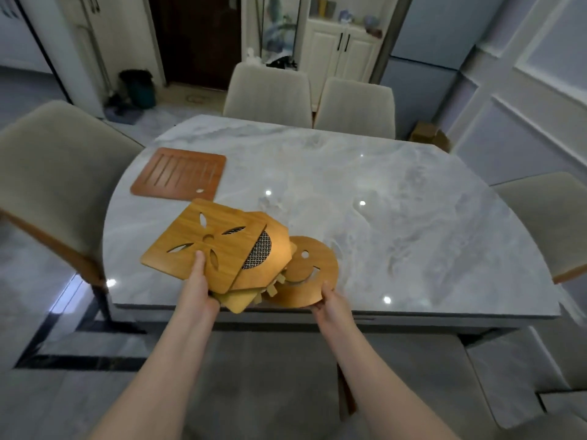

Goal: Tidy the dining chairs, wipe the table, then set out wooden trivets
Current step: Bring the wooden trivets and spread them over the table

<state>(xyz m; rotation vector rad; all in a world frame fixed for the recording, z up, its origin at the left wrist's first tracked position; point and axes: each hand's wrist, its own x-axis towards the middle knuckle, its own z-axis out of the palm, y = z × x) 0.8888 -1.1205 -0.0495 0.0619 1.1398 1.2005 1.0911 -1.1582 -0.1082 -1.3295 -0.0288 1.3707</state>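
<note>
While I stood at the near edge of the table [397, 217], both of my hands held trivets above its front left portion. My left hand [198, 292] gripped a fanned stack of wooden trivets [241, 265] from below, thumb pressed on the top face and fingers curled underneath. The uppermost piece was a square trivet [187, 239] with petal-shaped cut-outs around a small central hole. Beneath it, a second trivet [273, 246] showed a woven mesh-pattern cut-out, and further edges protruded at the bottom of the stack; I could not tell how many pieces it contained.

My right hand [328, 300] pinched the near rim of a round trivet [305, 274] bearing a smiling-face cut-out. This round piece sat just beside the stack, and its left edge was tucked under it.

A darker, reddish slatted trivet [179, 176] lay flat on the table at the far left, apart from the held pieces.

Upholstered chairs stood around the table: one chair at the left [54, 173], two chairs at the far end [308, 96], and one chair at the right [549, 223].
</note>
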